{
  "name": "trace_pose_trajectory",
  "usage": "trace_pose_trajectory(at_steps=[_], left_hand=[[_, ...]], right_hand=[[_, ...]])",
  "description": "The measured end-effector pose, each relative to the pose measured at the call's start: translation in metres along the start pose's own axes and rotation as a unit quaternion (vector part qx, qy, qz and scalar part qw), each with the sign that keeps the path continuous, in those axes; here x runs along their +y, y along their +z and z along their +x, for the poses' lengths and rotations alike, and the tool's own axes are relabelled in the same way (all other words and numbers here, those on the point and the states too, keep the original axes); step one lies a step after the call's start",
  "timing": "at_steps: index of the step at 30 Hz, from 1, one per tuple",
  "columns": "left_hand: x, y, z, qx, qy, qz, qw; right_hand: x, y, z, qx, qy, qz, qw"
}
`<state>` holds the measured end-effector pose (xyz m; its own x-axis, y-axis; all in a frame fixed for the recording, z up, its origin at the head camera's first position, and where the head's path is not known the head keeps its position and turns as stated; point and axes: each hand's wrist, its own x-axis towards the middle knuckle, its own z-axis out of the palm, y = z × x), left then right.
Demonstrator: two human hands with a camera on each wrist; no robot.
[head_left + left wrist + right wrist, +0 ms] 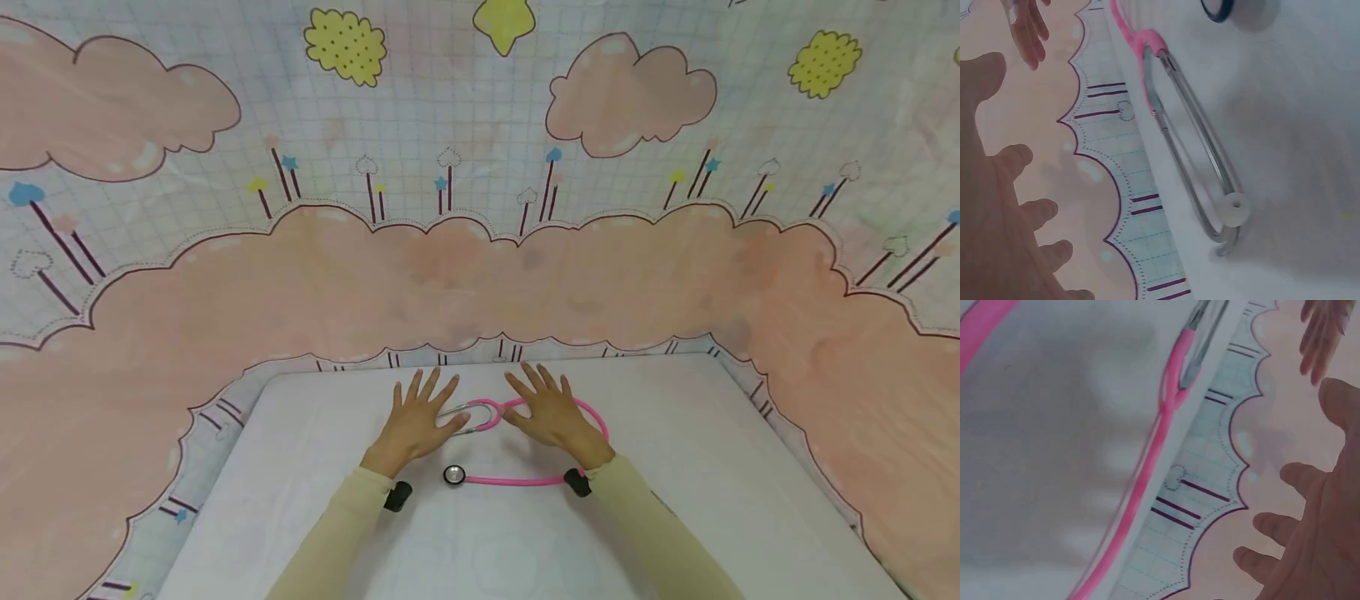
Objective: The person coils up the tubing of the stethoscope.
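Observation:
A pink stethoscope [517, 482] lies curved on the white table, its round chestpiece [453, 475] toward the front. Its metal ear tubes [1200, 134] point left, and a pale eartip [1235, 209] shows in the left wrist view. My left hand [417, 421] hovers over the ear-tube end with fingers spread, holding nothing. Above the tubing's right-hand bend, my right hand [553, 412] is likewise spread and holds nothing. In the right wrist view the pink Y-joint [1172, 400] lies apart from the fingers. The right hand and wrist hide part of the tubing.
The white tabletop [480, 542] ends at a back edge just beyond the fingertips. A cloth backdrop [487, 283] with peach clouds rises behind and round both sides. Black wrist devices, one of them the left one [398, 497], sit under the wrists.

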<state>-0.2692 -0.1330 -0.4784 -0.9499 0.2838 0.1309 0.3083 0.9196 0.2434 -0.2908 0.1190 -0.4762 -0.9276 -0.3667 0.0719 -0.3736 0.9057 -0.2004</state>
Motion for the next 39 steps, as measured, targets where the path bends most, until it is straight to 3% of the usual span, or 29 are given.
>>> trace_pose_trajectory(at_steps=[6,19,25,32,39], left_hand=[[-0.010,0.011,0.001,-0.001,0.004,-0.012,0.9999],[-0.020,0.024,-0.002,-0.027,-0.030,-0.056,0.9976],[-0.022,0.030,-0.001,-0.014,-0.025,-0.063,0.9976],[-0.024,0.041,0.004,-0.017,-0.024,-0.107,0.9938],[-0.029,0.050,0.006,-0.005,-0.025,-0.110,0.9936]], right_hand=[[0.007,0.009,0.007,-0.013,0.003,0.016,1.000],[0.022,0.030,0.019,-0.029,0.004,0.018,0.999],[0.024,0.036,0.026,-0.040,0.010,0.020,0.999],[0.022,0.041,0.028,-0.046,0.033,0.036,0.998],[0.026,0.042,0.030,-0.039,0.028,0.053,0.997]])
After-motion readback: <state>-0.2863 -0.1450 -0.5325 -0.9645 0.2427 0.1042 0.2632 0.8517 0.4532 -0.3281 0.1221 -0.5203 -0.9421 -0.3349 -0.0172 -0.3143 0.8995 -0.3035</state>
